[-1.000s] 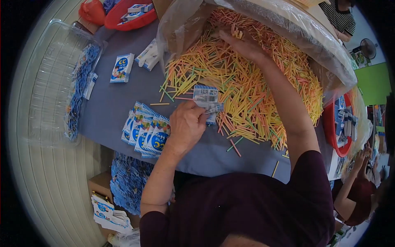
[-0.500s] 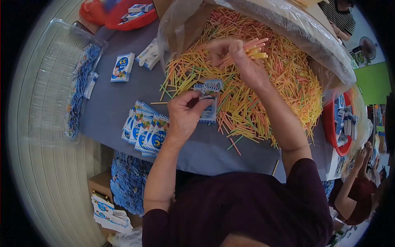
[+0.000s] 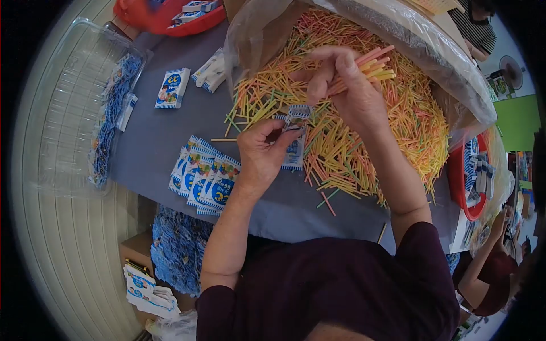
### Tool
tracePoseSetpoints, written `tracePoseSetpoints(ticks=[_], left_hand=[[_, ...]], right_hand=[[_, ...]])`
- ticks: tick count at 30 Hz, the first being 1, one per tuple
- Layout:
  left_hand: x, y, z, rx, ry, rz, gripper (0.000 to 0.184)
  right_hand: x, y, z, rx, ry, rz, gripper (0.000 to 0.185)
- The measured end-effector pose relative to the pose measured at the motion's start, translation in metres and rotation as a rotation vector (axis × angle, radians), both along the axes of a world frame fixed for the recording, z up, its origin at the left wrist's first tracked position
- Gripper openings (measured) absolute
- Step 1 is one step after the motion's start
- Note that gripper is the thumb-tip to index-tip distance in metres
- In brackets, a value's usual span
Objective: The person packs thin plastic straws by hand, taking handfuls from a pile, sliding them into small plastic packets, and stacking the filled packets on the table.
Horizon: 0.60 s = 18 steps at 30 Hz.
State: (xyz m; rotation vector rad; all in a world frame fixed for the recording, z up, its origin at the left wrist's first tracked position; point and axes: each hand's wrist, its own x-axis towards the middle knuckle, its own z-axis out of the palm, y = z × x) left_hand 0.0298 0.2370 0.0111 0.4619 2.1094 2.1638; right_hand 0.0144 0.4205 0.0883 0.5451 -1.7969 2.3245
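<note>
My left hand (image 3: 261,156) pinches a small blue-and-white packet (image 3: 294,152) at the near edge of a heap of thin coloured sticks (image 3: 341,153). Above the heap, my right hand (image 3: 355,91) holds a bunch of pink and yellow sticks (image 3: 375,63) between thumb and fingers; the stick ends point to the right. Several flat packets (image 3: 199,179) lie fanned out to the left of my left hand. Farther up the grey table sit a single packet (image 3: 172,88) and a small group of packets (image 3: 210,71).
A plastic-lined box (image 3: 421,54) surrounds the heap's far side. A clear tray (image 3: 68,113) stands at the left. Red baskets with packets stand at the top left (image 3: 199,27) and right (image 3: 475,211). Other people are at the right (image 3: 483,284) and top right (image 3: 478,31).
My right hand has risen out of the heap and now shows a bunch of sticks. My left hand has lifted the packet's upper end. The view has shifted slightly.
</note>
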Motion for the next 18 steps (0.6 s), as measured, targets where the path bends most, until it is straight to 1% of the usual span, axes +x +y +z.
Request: tracePoseSetpoints(ticks=[2,3,5,6,7,8,9,10,12,13,15,17,18], left_hand=[[0.000,0.002,0.004,-0.053,0.105,0.025,0.017],[0.000,0.004,0.006,-0.049,0.106,0.022,0.017],[-0.001,0.006,0.010,-0.138,0.239,0.071,0.018],[-0.001,0.006,0.010,-0.136,0.240,0.078,0.018],[-0.002,0.006,0.009,-0.146,0.275,0.087,0.019],[-0.003,0.005,0.008,-0.158,0.310,0.094,0.019],[-0.004,0.004,0.008,-0.159,0.310,0.100,0.019],[-0.005,0.004,0.008,-0.152,0.296,0.099,0.018],[-0.008,0.005,0.009,-0.141,0.287,0.097,0.017],[-0.011,0.006,0.007,-0.101,0.276,0.071,0.017],[-0.015,0.011,0.003,-0.061,0.272,0.047,0.016],[-0.020,0.019,-0.002,0.121,0.121,-0.032,0.016],[-0.023,0.022,0.003,0.124,0.131,-0.034,0.016]], right_hand=[[0.003,-0.005,0.003,0.176,-0.029,-0.027,0.050],[0.004,-0.007,0.001,0.179,-0.028,-0.030,0.050],[0.002,-0.012,-0.009,0.345,-0.121,-0.091,0.051],[0.001,-0.015,-0.012,0.347,-0.133,-0.108,0.056],[0.001,-0.015,-0.014,0.348,-0.131,-0.099,0.056],[0.001,-0.012,-0.015,0.419,-0.165,-0.033,0.059],[0.001,-0.012,-0.017,0.490,-0.197,0.031,0.062],[0.001,-0.015,-0.019,0.490,-0.196,0.034,0.062],[-0.001,-0.021,-0.022,0.565,-0.014,-0.083,0.066],[-0.004,-0.018,-0.022,0.567,-0.010,-0.084,0.066],[-0.011,-0.010,-0.022,0.605,-0.055,0.063,0.068],[-0.007,-0.013,-0.019,0.570,-0.028,0.072,0.069],[-0.007,-0.013,-0.017,0.535,-0.009,0.079,0.070]])
